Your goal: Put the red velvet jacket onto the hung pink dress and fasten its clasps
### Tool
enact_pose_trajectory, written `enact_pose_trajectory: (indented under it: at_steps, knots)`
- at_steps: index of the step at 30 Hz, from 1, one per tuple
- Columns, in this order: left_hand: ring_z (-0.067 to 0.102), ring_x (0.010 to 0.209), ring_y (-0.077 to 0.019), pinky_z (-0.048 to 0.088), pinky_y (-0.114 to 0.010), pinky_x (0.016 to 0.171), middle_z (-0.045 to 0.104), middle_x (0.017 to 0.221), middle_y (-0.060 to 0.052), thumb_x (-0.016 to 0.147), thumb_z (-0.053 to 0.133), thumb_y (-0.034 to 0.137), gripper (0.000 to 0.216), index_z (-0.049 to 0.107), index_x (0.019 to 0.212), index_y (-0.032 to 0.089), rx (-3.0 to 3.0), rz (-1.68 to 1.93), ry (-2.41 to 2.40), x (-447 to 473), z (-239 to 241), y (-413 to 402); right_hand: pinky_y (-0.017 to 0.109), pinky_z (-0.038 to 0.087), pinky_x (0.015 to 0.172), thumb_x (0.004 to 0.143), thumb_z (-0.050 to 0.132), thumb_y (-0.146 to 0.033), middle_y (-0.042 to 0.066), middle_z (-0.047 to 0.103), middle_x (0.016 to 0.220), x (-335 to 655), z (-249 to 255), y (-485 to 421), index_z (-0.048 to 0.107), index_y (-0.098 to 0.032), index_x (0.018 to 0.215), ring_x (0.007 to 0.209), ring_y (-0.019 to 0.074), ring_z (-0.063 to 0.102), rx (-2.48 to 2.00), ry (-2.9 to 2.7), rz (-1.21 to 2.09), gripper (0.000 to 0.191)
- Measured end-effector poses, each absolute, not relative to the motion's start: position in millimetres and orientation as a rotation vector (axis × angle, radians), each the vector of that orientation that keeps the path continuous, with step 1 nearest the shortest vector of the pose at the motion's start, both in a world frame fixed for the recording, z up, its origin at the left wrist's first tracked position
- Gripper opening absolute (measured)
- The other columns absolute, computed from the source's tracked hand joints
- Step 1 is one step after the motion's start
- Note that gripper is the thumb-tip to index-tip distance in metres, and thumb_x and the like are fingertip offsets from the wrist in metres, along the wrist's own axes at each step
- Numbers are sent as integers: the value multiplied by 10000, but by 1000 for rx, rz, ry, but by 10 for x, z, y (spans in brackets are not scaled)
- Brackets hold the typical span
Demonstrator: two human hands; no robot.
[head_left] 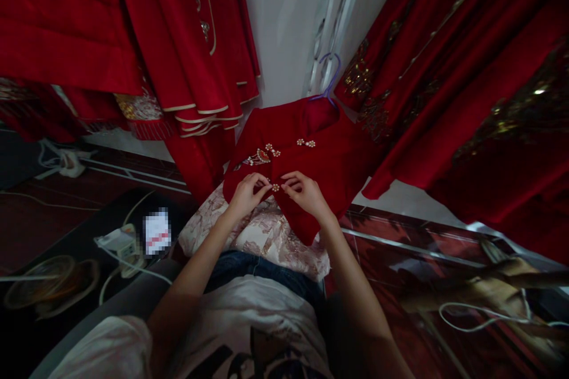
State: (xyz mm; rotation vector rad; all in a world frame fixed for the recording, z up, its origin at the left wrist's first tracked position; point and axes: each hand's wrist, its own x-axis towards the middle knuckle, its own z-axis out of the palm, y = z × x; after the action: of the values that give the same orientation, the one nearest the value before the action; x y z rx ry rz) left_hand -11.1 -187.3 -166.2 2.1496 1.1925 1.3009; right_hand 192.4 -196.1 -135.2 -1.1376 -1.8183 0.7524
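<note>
1. Where the red garment (320, 160) drapes your lap, a pearl ornament (275, 188) sits on its near edge.
2. Your left hand (246, 193) and right hand (306, 192) pinch the cloth beside it.
3. A floral cloth (262, 237) lies beneath your grip.

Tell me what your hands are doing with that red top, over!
Left hand and right hand both pinching red top at pearl clasp. Top lies over floral fabric on lap. Purple hanger at its collar, clear of hands.

A garment workroom: red embroidered robes (191, 41) hang close around, cables (133, 260) trail over the floor.
</note>
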Motion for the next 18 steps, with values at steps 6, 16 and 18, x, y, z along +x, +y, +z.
enact_pose_trajectory:
  at_steps: [6, 16, 18]
  knots:
    - [613, 863, -170, 498, -320, 816, 638, 914, -43, 850, 630, 296, 154, 622, 966, 195, 2135, 1324, 1194, -77, -1683, -1891, 258, 549, 703, 817, 638, -259, 34, 697, 921, 1976, -1328, -1955, 624, -203, 1054, 755, 123, 673, -1115, -1800, 691, 245]
    - [595, 868, -172, 490, -321, 822, 613, 915, -42, 858, 624, 330, 162, 624, 959, 204, 2194, 1314, 1235, -77, -1706, -1888, 274, 556, 738, 842, 607, -286, 48, 693, 994, 1963, -1294, -1981, 623, -211, 1069, 827, 135, 672, -1064, -1813, 685, 240]
    - [594, 885, -180, 488, -330, 835, 613, 903, -44, 853, 628, 341, 161, 622, 925, 198, 2206, 1312, 1233, -72, -1705, -1899, 276, 556, 746, 844, 603, -291, 51, 691, 1006, 1966, -1294, -1980, 625, -208, 1068, 845, 138, 671, -1051, -1819, 682, 239]
